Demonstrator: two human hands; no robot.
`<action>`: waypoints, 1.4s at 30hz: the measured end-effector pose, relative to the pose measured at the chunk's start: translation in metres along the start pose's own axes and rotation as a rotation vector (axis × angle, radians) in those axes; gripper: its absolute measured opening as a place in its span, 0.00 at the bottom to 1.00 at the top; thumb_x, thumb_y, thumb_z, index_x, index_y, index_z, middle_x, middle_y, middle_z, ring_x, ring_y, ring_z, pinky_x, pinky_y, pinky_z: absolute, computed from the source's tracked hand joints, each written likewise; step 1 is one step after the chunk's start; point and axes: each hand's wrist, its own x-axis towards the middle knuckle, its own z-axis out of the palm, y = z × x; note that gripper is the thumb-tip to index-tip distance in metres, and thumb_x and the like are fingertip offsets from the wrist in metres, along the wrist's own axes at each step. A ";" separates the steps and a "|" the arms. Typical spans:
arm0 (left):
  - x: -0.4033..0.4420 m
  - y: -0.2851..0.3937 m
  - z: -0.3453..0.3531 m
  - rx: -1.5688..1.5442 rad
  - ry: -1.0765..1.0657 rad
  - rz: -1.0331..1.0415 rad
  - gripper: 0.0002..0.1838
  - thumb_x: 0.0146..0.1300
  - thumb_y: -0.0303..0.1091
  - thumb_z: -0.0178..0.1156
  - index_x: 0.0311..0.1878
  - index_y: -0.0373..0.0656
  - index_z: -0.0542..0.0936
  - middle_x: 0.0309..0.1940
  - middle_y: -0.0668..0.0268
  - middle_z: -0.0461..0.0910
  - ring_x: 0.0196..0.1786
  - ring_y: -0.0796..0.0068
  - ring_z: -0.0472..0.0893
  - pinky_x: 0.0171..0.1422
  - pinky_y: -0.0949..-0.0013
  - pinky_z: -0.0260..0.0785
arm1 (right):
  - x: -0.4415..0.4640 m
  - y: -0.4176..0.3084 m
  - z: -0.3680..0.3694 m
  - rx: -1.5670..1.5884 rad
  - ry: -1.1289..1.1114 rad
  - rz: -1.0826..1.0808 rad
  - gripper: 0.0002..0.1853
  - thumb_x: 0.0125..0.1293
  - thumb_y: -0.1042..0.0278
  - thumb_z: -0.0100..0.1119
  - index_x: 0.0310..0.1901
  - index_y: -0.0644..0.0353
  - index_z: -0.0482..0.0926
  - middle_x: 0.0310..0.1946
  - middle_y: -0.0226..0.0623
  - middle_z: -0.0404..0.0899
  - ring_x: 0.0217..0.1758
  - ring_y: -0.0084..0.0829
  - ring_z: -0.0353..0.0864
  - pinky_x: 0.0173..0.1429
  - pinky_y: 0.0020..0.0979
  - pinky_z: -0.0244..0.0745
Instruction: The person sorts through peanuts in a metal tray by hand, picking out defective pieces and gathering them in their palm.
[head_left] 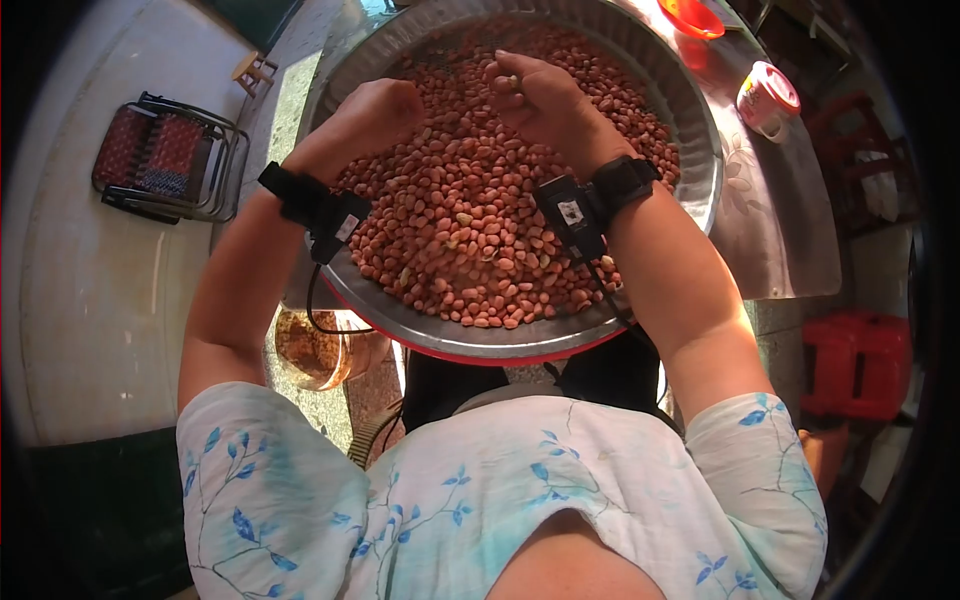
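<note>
A wide round metal tray [707, 150] holds a broad layer of shelled, red-skinned peanuts [470, 220]. Over its left side, my left hand [385, 112] is curled closed, and whatever its fingers hold is hidden behind the knuckles. To its right, above the far half of the peanuts, my right hand [545, 100] is closed with thumb and fingers bent together. A small pale peanut [515, 83] shows between those fingertips. A few lighter, yellowish pieces lie among the red ones. Each wrist wears a black strap with a small box and cable.
The tray rests partly on a cloth-covered table [770, 220]. A pink-and-white mug [768, 95] and an orange bowl [692, 17] stand at the right. Below left is a clear container of tan pieces [318, 345]. A folding chair [165, 160] and red stool [857, 360] are nearby.
</note>
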 end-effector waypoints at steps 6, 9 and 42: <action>-0.029 0.049 -0.012 -0.354 -0.625 -0.269 0.06 0.53 0.31 0.56 0.33 0.40 0.77 0.21 0.69 0.75 0.24 0.82 0.73 0.29 0.74 0.66 | -0.006 -0.008 -0.011 0.036 -0.103 -0.088 0.11 0.64 0.61 0.44 0.33 0.61 0.68 0.15 0.23 0.60 0.15 0.15 0.53 0.16 0.17 0.49; -0.053 0.089 0.000 -0.312 -1.017 -0.129 0.09 0.54 0.31 0.54 0.38 0.41 0.77 0.23 0.68 0.76 0.24 0.82 0.74 0.30 0.74 0.67 | 0.000 -0.011 -0.012 0.113 -0.078 -0.122 0.07 0.64 0.65 0.44 0.34 0.60 0.67 0.18 0.23 0.63 0.18 0.15 0.60 0.17 0.15 0.56; -0.036 0.027 0.013 0.196 -0.246 -0.127 0.07 0.51 0.27 0.45 0.33 0.34 0.65 0.28 0.46 0.73 0.35 0.47 0.74 0.35 0.55 0.65 | 0.001 -0.010 -0.019 0.052 0.091 -0.208 0.05 0.61 0.72 0.44 0.33 0.63 0.68 0.27 0.34 0.69 0.25 0.23 0.69 0.23 0.21 0.65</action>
